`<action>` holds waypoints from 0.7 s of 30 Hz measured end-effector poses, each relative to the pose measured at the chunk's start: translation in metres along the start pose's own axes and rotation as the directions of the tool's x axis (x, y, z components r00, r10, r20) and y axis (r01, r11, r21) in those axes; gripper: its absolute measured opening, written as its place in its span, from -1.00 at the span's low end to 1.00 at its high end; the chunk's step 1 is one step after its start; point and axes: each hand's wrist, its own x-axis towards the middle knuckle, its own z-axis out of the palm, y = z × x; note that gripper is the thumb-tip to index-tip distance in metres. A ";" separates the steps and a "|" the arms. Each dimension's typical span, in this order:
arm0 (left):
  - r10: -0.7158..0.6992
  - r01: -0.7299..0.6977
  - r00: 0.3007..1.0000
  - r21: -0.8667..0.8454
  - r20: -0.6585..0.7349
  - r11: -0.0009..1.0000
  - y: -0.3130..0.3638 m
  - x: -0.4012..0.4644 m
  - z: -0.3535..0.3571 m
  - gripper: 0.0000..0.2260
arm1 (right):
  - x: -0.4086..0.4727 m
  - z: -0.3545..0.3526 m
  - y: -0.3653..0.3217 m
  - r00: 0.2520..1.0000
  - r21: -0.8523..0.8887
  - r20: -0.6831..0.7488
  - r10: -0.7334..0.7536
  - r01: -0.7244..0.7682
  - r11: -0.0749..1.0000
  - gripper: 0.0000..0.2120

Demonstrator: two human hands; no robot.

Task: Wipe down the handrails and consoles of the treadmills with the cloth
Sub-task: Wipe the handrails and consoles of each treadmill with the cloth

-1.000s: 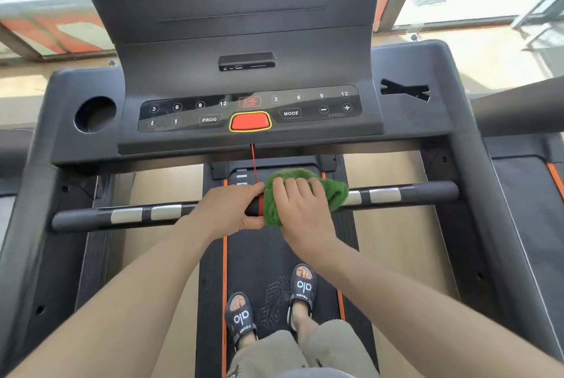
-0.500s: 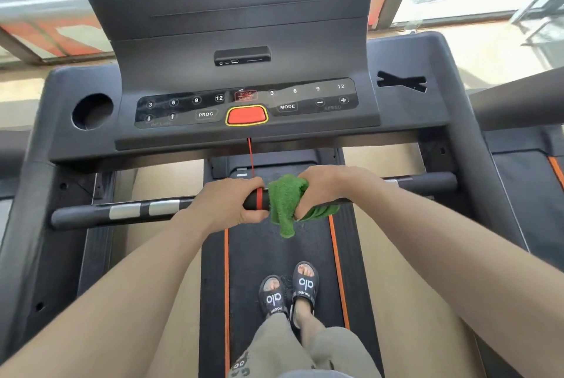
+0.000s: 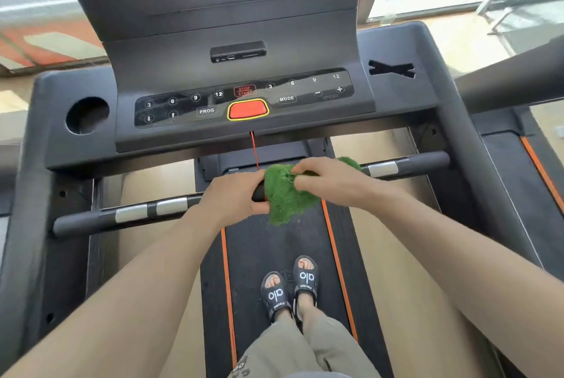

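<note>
A green fluffy cloth (image 3: 285,197) is draped over the middle of the black front handrail (image 3: 134,212), which has silver sensor plates on both sides. My left hand (image 3: 235,197) grips the bar just left of the cloth. My right hand (image 3: 332,180) holds the cloth from above, fingers curled into it and around the bar. Above them sits the dark grey console (image 3: 244,72) with its button panel and red stop button (image 3: 247,109). A red safety cord (image 3: 254,150) hangs from the console down to the bar.
A round cup hole (image 3: 88,115) is at the console's left, an X-shaped slot (image 3: 392,68) at its right. My feet in black sandals (image 3: 290,289) stand on the belt. Another treadmill's rail (image 3: 512,78) lies at right. Windows are beyond.
My right hand has turned over the bar with the cloth, which now hangs more spread out below the rail. My left hand has kept its grip. The view has shifted slightly.
</note>
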 end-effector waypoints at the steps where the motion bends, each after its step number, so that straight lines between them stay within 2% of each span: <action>1: 0.002 -0.002 1.000 -0.003 -0.002 1.000 0.000 -0.001 0.000 -0.64 | 0.008 0.000 -0.005 0.994 0.038 -0.097 0.053 -0.049 0.998 -0.72; 2: 0.010 -0.010 1.000 0.002 0.000 1.000 0.000 -0.001 0.000 -0.69 | 0.015 0.007 -0.009 0.973 -0.027 -0.226 0.050 -0.058 0.998 -0.64; 3: 0.018 -0.018 1.000 0.007 -0.001 1.000 0.000 -0.001 -0.001 -0.72 | 0.023 0.018 -0.009 0.937 -0.174 -0.349 -0.007 -0.057 0.983 -0.58; 4: 0.021 -0.021 1.000 0.019 -0.005 1.000 0.000 -0.001 -0.001 -0.73 | 0.028 0.032 -0.008 0.900 -0.340 -0.424 -0.102 -0.054 0.939 -0.55; 5: 0.030 -0.029 0.999 0.032 -0.015 0.999 0.000 -0.001 -0.001 -0.73 | 0.030 0.046 -0.005 0.879 -0.482 -0.439 -0.188 -0.053 0.875 -0.51; 7: 0.028 -0.027 0.999 0.051 -0.024 0.998 0.000 -0.001 -0.001 -0.71 | 0.028 0.062 0.007 0.871 -0.642 -0.398 -0.287 -0.042 0.765 -0.39; 10: 0.036 -0.035 0.999 0.075 -0.016 0.997 0.000 0.001 -0.001 -0.65 | 0.024 0.060 0.022 0.882 -0.686 -0.314 -0.352 0.046 0.727 -0.28; 13: 0.020 -0.020 1.000 0.067 -0.010 0.998 0.000 0.000 0.000 -0.69 | 0.028 0.049 0.026 0.910 -0.751 -0.157 -0.385 0.143 0.645 -0.26; 15: 0.010 -0.009 1.000 0.072 -0.004 0.997 0.000 0.000 -0.001 -0.70 | 0.031 0.048 0.027 0.900 -0.774 -0.143 -0.413 0.159 0.614 -0.32; 17: 0.000 0.000 1.000 0.080 -0.006 0.997 0.003 0.000 -0.001 -0.70 | 0.034 0.043 0.023 0.920 -0.745 -0.131 -0.369 0.154 0.649 -0.42; 18: -0.005 0.006 1.000 0.078 -0.006 0.997 0.004 0.000 -0.002 -0.71 | 0.037 0.036 0.018 0.953 -0.707 -0.085 -0.290 0.147 0.692 -0.46; 20: -0.027 0.027 1.000 0.058 0.007 0.998 0.005 0.000 -0.003 -0.73 | 0.047 0.011 0.004 0.992 -0.571 0.123 -0.018 0.085 0.816 -0.53; 21: -0.037 0.036 0.999 0.051 0.011 0.998 0.005 0.000 -0.002 -0.73 | 0.052 -0.004 -0.002 0.956 -0.504 0.264 0.131 0.021 0.863 -0.56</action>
